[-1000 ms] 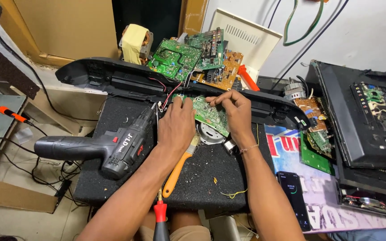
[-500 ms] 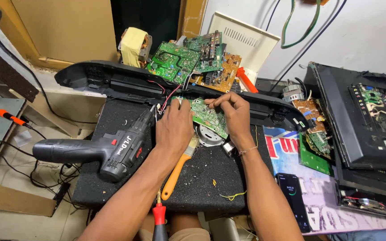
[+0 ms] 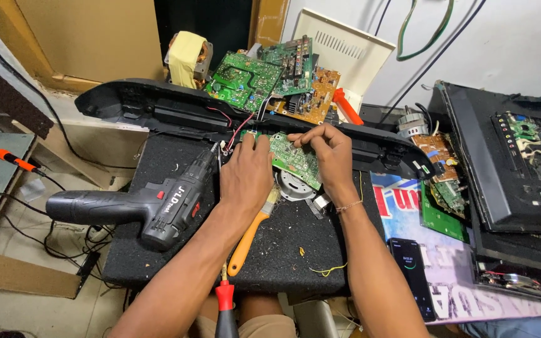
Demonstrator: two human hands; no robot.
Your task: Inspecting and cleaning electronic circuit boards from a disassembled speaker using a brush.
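Green circuit board (image 3: 295,159) gripped by left hand (image 3: 247,175) and right hand (image 3: 328,153).

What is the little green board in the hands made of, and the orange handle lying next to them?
The small green circuit board looks like rigid fibreglass laminate with a glossy green coating, dotted with metal solder points. The long orange brush handle seems smooth moulded plastic, though painted wood is possible; its shine is even.
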